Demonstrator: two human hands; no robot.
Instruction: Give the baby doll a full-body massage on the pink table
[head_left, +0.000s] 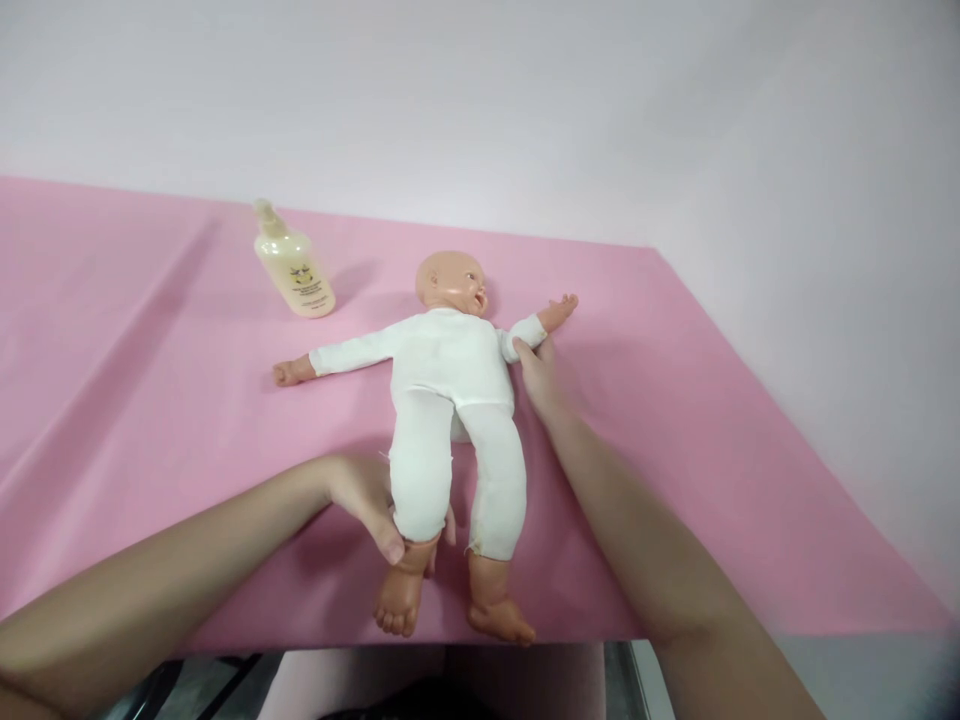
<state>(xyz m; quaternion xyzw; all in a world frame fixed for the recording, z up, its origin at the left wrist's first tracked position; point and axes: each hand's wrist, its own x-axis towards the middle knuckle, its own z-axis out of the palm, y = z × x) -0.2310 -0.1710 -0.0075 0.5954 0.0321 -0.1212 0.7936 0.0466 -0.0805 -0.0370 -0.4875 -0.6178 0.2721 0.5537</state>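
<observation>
A baby doll (pixel 454 360) with a white cloth body and plastic head, hands and feet lies on its back, head toward the wall and face turned to the right. My left hand (pixel 367 505) is wrapped round the doll's lower leg on the left, just above the foot; its thumb lies on top and fingertips show between the legs. My right hand (pixel 540 375) grips the doll's bent arm on the right near the elbow, thumb on the white sleeve. Most fingers of that hand are hidden under the arm. The doll's other arm stretches out to the left.
A pump bottle (pixel 304 280) of pale yellow liquid stands beyond the doll's outstretched left-side arm. Pink cloth (pixel 187 420) covers the table, with a fold running along its left part. A white wall (pixel 450 110) rises behind. The table's front edge lies just past the doll's feet.
</observation>
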